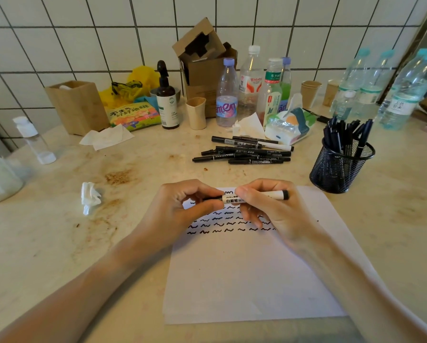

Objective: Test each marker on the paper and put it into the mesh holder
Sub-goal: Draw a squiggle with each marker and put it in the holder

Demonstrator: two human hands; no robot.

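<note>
1. Both of my forearms come in from the bottom edge and meet over the paper (252, 273), a white sheet lying on the stained counter (59, 243) right in front of me.
2. Rows of black squiggles (222, 222) cover the upper part of the sheet, partly under my hands.
3. My left hand (182, 206) is curled, thumb and fingers pinching the dark left end of the white marker (234, 198).
4. My right hand (269, 206) wraps its fingers over the marker's barrel — the black-banded end sticks out past my knuckles to the right.
5. So the marker sits level above the squiggles, held between both hands; I cannot tell whether its cap is on or coming off.
6. Farther back, a heap of black markers (244, 152) lies on the counter, roughly side by side.
7. To the right of the heap stands the mesh holder (341, 167), black wire, upright, with a bunch of dark pens standing in it.
8. A crumpled tissue (90, 196) lies left of my hands, well apart from the sheet.
9. Along the tiled wall — plastic bottles (227, 95), a cardboard box (202, 65), a brown pump bottle (167, 100), a wooden box (77, 105) and paper cups.
</note>
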